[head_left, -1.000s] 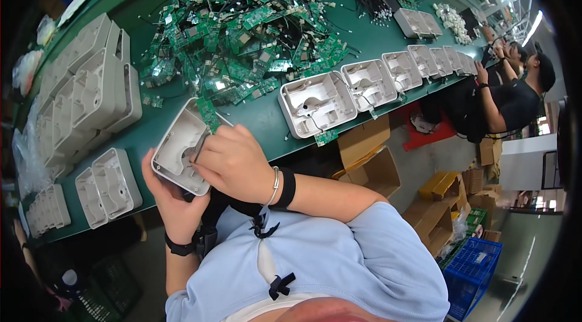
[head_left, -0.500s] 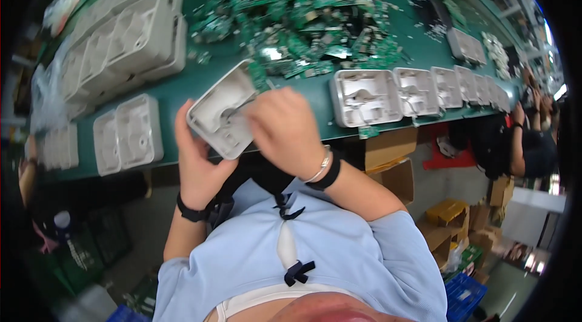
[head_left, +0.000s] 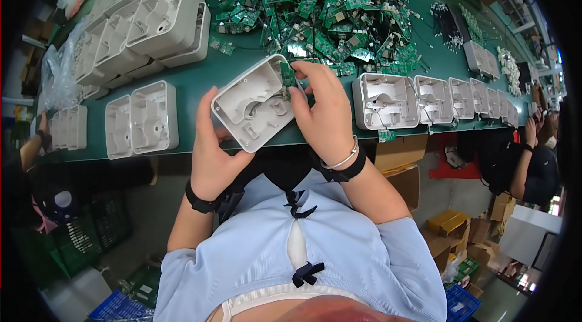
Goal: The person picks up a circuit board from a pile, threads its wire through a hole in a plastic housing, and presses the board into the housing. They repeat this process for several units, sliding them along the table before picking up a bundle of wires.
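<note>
My left hand grips a white plastic housing by its left end and lower edge, tilted above the bench's front edge. Its hollow side faces up, showing moulded ribs, posts and a round recess with a short dark cable. At the housing's upper right rim is a small green circuit board. My right hand has its thumb and bent index finger closing on that board's right side. The other right fingers are curled, partly hidden behind the index finger.
A heap of green circuit boards with cables lies behind my hands. Stacked white housings rise at the back left, with a pair of housings nearer. A row of housings lines the right front edge. Other people sit at both ends.
My right hand has moved from over the housing's inside to its right rim, by the circuit board. The housing has shifted slightly right in view, and its inside is less covered.
</note>
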The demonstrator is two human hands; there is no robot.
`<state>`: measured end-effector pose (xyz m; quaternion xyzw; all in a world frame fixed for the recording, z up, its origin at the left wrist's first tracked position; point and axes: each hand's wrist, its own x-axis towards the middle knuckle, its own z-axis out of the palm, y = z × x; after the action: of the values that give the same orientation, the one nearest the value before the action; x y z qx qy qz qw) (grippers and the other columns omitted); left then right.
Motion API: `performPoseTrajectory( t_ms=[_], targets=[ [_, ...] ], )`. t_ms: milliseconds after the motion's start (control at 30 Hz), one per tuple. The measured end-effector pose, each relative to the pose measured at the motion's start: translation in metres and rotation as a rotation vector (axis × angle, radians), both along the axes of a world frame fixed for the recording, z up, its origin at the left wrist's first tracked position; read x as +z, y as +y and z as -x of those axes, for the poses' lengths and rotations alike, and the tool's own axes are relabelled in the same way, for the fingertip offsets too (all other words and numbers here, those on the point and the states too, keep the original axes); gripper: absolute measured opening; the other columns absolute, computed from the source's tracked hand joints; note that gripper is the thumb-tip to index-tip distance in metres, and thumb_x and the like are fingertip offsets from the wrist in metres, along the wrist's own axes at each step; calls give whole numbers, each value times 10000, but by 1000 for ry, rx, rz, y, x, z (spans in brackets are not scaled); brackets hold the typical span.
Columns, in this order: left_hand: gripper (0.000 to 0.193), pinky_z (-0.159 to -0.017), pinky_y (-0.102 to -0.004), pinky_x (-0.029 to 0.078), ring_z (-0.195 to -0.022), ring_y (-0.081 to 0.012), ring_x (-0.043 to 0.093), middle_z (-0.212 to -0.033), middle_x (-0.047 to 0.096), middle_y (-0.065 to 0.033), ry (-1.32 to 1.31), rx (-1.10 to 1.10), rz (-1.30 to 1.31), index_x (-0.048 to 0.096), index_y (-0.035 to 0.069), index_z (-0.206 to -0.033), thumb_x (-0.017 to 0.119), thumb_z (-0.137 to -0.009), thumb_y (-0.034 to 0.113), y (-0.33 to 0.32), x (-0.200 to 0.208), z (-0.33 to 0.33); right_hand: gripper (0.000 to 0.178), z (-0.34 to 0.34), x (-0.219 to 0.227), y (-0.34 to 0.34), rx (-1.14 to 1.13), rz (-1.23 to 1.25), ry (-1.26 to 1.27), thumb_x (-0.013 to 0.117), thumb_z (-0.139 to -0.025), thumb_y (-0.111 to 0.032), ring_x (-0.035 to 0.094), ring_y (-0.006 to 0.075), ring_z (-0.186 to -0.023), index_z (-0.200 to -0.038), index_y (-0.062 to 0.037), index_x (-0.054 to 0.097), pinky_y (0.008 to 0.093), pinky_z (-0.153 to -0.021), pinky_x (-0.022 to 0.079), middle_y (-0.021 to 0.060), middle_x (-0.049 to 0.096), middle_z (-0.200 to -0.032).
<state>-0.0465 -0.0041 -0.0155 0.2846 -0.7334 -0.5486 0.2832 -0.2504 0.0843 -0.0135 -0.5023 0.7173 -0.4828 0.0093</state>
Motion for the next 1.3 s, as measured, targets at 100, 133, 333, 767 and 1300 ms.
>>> performPoseTrajectory(
  t_ms=[100, 133, 333, 767, 1300],
  targets=[
    [1177, -978, -396, 629, -1263, -304, 672, -1575, 403, -184, -11, -1, 12, 147, 84, -1661, 847, -729, -78, -2, 0, 1, 346, 1, -3, 0, 5, 15, 16, 744, -877, 15, 677, 276, -922, -1209, -24, 653, 346, -784, 554, 124, 690, -1091],
    [1175, -970, -393, 632, -1248, -304, 682, -1574, 405, -186, -18, -1, 17, 147, 84, -1660, 847, -730, -78, -2, 0, 1, 328, 2, -4, 0, 10, 31, 29, 734, -885, 19, 685, 278, -922, -1199, -23, 651, 344, -786, 559, 123, 699, -1093],
    [1159, -890, -361, 638, -1101, -275, 738, -1452, 500, -186, -35, 30, -42, 159, 73, -1653, 857, -737, -55, 0, 4, 4, 241, -3, 1, 4, 29, 66, -69, 712, -904, 26, 711, 294, -932, -1132, -12, 643, 344, -791, 573, 146, 723, -1146],
    [1110, -619, -274, 574, -728, -138, 715, -1259, 681, -155, -110, 70, -56, 245, 64, -1626, 894, -728, 5, -6, 7, 1, 227, -21, 10, 32, 398, 150, 211, 789, -827, 2, 699, 334, -952, -1009, -36, 659, 412, -815, 563, 129, 720, -1118],
    [1092, -624, -262, 574, -733, -138, 711, -1409, 594, -161, -81, 57, -89, 257, 63, -1626, 902, -745, 38, -12, 5, 2, 263, -37, -11, 34, 446, 153, 285, 839, -773, -54, 660, 290, -935, -1011, -43, 727, 410, -857, 541, 93, 678, -1053]
  ],
)
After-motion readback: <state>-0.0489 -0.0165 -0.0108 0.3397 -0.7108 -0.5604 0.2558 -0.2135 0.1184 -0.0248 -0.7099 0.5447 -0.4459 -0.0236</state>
